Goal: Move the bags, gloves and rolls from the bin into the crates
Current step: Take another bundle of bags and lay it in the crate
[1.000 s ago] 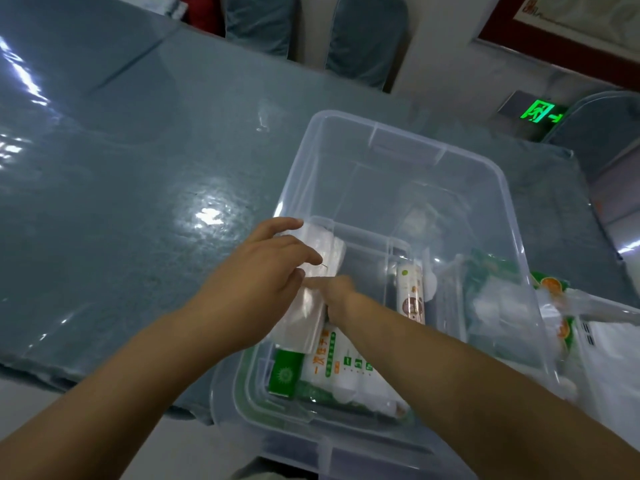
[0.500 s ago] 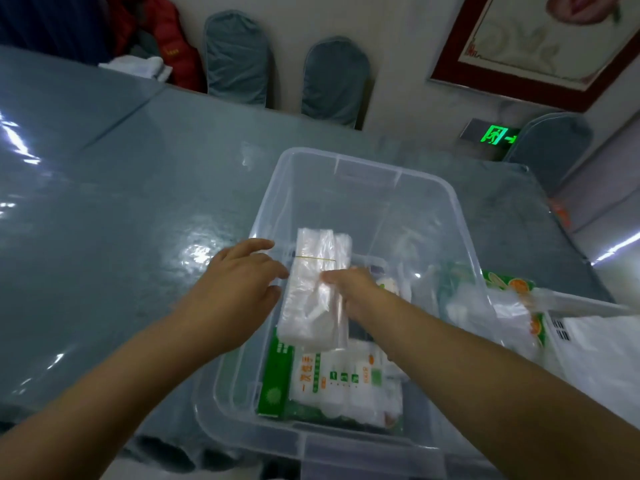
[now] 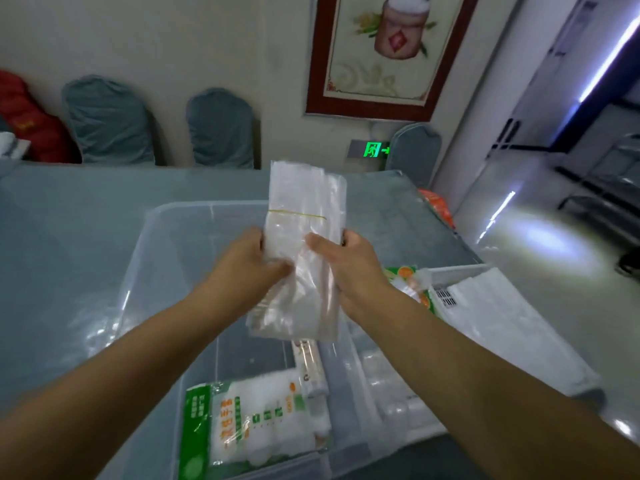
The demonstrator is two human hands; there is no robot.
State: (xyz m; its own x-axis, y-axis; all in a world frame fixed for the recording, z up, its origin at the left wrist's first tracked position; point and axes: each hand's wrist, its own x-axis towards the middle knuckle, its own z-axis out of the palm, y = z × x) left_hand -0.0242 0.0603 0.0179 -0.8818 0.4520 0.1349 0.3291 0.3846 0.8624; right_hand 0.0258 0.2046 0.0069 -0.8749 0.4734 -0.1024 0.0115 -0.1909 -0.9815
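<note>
A bundle of clear plastic bags point(image 3: 301, 216), bound by a thin yellow rubber band, is held upright above the clear plastic bin point(image 3: 166, 244). My left hand point(image 3: 249, 265) grips its left edge and my right hand point(image 3: 346, 261) grips its right edge. Inside the bin near its front lie a green-and-white pack of disposable gloves point(image 3: 256, 424) and a roll point(image 3: 310, 368) in a printed wrapper. A white crate point(image 3: 460, 271) stands to the right of the bin, with an orange-and-green pack point(image 3: 405, 273) at its near-left corner and white bags point(image 3: 498, 327) in it.
The bin and crate rest on a grey-blue table point(image 3: 69, 237). Covered chairs point(image 3: 107, 123) line the far wall behind it, with a red garment point(image 3: 31, 129) at the left. A shiny floor opens to the right.
Both hands have lifted the bag bundle up out of the bin, from low inside it to well above its rim. The view has tilted upward.
</note>
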